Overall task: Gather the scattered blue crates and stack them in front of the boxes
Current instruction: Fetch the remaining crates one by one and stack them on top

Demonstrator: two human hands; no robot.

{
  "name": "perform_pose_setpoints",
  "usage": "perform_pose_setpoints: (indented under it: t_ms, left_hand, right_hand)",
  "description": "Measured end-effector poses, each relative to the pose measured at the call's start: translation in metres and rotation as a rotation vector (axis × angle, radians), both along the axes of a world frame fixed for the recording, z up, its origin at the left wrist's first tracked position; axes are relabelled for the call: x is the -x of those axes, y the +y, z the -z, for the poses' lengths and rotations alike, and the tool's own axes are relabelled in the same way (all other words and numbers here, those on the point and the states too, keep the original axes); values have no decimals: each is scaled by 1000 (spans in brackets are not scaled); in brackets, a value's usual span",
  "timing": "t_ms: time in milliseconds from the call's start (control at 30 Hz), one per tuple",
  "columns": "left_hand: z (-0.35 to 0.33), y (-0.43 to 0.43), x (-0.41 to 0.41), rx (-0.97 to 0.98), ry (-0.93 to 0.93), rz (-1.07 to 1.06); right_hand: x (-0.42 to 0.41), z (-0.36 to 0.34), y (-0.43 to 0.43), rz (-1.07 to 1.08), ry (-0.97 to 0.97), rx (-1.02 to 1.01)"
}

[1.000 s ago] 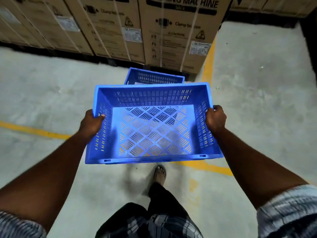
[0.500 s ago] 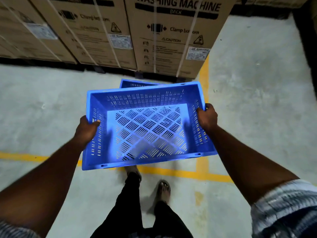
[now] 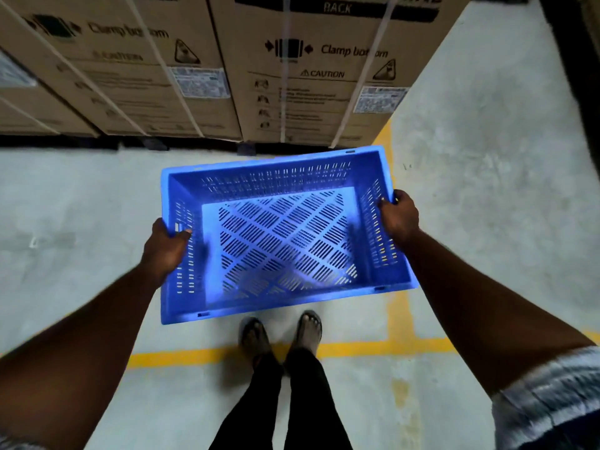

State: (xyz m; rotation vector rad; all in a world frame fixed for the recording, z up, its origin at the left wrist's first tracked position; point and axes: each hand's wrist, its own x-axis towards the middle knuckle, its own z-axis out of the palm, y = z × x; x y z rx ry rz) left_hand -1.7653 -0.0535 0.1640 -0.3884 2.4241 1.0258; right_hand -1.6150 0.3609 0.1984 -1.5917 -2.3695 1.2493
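Two-handed, clutched blue crate (image 3: 279, 241), left hand (image 3: 164, 251) and right hand (image 3: 399, 217) curled over side rims. Stood near boxes (image 3: 324, 76) beyond grip; not yet stacked.

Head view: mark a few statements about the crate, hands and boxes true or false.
1. The left hand and right hand each hold a short wall of the blue crate. True.
2. The crate holds a carton. False: it is empty.
3. The cardboard boxes read "Clamp bottom". True.
4. The floor line is red. False: it is yellow.
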Motion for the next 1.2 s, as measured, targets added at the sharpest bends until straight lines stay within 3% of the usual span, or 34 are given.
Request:
perform_pose_setpoints:
  t_ms: [267,600,833,1000,1200]
  left_hand:
    - [59,40,82,-49,9,42]
    - [86,70,143,-1,3,69]
    - [89,85,160,-8,14,160]
    - [88,83,153,116,17,231]
    - [90,73,119,240,154,339]
  right_hand:
    - [67,59,38,-28,-33,-51]
    - [121,107,64,1,2,-37]
    - [123,120,66,48,20,6]
    - [112,123,58,-31,-51,-76]
    - [85,120,46,-107,-142,-124]
